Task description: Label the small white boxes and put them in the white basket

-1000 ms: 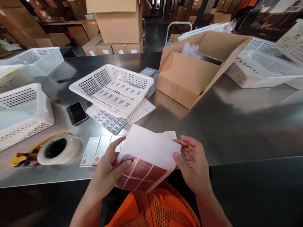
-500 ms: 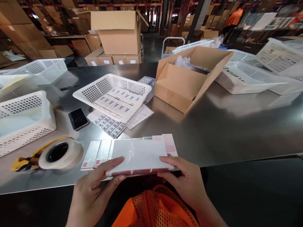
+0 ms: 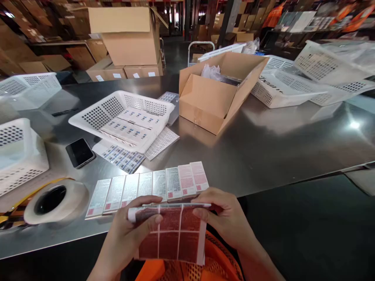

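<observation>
**Both hands pinch a sheet of red labels at the table edge**

The left hand point(image 3: 125, 234) and right hand point(image 3: 225, 220) each pinch an upper corner of the red label sheet point(image 3: 172, 234), thumbs pressed on its face, holding it upright just in front of the row of small cartons point(image 3: 149, 187). The sheet looks light, thin and floppy, likely to bend; edges seem the safest hold. Left of the row lies a tape roll point(image 3: 54, 201); beyond the row stands a white basket point(image 3: 96, 113).

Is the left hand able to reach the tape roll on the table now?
Probably not at once: the left hand holds the red label sheet together with the right hand. The tape roll lies close on its left, with nothing between.
</observation>
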Demonstrator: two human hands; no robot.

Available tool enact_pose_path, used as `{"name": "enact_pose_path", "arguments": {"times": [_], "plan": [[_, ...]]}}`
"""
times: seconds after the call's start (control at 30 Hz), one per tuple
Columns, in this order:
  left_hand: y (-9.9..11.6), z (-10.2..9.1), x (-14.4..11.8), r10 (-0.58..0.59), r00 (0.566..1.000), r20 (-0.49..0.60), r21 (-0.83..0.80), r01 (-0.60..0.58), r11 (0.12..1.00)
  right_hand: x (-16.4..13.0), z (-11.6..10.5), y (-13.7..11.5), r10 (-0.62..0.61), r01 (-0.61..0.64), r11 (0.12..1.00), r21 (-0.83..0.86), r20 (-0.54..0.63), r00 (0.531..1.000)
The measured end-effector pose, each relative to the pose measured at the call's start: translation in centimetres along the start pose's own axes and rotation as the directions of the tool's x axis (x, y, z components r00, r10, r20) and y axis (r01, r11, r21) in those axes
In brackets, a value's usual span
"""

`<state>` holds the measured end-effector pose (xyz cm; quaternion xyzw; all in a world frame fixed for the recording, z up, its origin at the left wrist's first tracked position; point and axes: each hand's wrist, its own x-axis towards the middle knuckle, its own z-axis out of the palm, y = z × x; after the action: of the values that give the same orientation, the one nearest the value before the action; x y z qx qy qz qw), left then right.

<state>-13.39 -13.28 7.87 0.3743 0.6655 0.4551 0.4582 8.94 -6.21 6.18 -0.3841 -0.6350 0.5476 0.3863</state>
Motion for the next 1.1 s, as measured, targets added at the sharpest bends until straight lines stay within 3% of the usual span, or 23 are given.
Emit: {"name": "enact_pose_path", "arguments": {"times": [0.1, 0.17, 0.27, 0.4, 0.6, 0.73, 0.93, 1.1], "plan": [[-1.4, 0.2, 1.1, 0.080, 0.996, -0.026, 0.059, -0.079, 0.995, 0.1, -0.2, 1.4, 0.125, -0.124, 0.991, 0.054, -0.011, 0.992], [-1.8, 0.3, 1.3, 0.127, 0.991, -0.052, 0.080, -0.122, 0.989, 0.3, -0.3, 1.7, 0.116, -0.115, 0.993, 0.037, -0.026, 0.993], [-1.7, 0.3, 1.0, 0.133, 0.985, -0.114, 0.097, -0.122, 0.988, 0.9, -0.2, 1.6, -0.052, 0.045, 0.995, -0.084, -0.084, 0.995], [-1.5, 0.3, 0.8, 0.126, 0.982, -0.138, 0.130, -0.108, 0.986, 1.4, 0.5, 1.7, -0.278, 0.233, 0.940, -0.247, -0.163, 0.947], [-1.7, 0.2, 1.3, 0.048, 0.974, -0.219, 0.115, -0.023, 0.993, 1.4, 1.7, 2.9, -0.554, 0.408, 0.783, -0.470, -0.227, 0.801], [-1.4, 0.8, 1.5, -0.004, 0.981, -0.194, 0.039, 0.011, 0.999, 1.3, 2.1, 3.6, -0.655, 0.439, 0.696, -0.568, -0.252, 0.713], [-1.2, 1.7, 1.7, -0.071, 0.980, -0.184, -0.110, 0.052, 0.993, 1.3, 2.1, 4.2, -0.670, 0.420, 0.665, -0.617, -0.245, 0.701], [-1.2, 2.5, 2.4, -0.199, 0.967, -0.160, -0.412, 0.118, 0.904, 1.2, 2.3, 3.8, -0.740, 0.377, 0.538, -0.754, -0.208, 0.640]]}}
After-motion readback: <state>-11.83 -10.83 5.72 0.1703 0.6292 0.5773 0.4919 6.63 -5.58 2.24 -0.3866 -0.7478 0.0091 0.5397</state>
